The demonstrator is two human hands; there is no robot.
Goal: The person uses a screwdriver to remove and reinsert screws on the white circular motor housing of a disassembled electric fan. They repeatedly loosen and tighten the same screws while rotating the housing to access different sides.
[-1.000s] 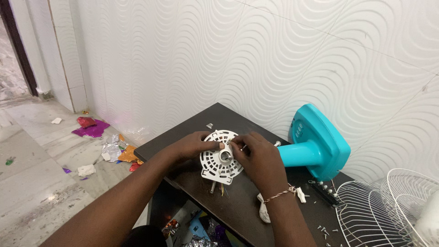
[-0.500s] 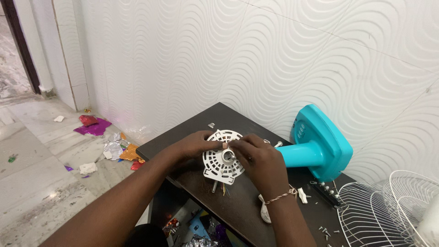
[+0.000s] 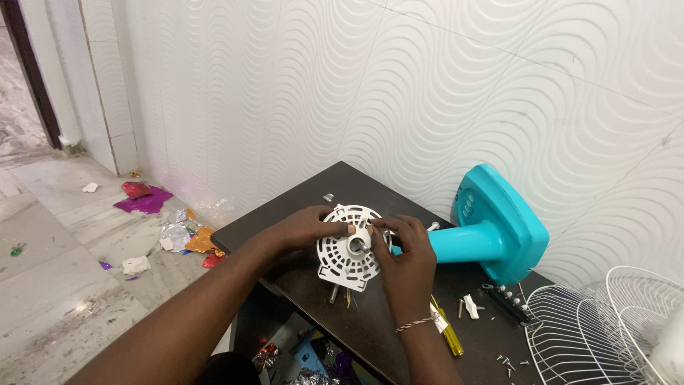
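On the dark table, our left hand gripped the white vented cover by its rim while our right hand pinched its centre.

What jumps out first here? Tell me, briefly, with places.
Both hands, the left hand and the right hand, grip a white slotted fan motor cover at the middle of the dark table. Behind it, a turquoise fan stand lies on its side against the wall. White wire fan guards sit at far right.
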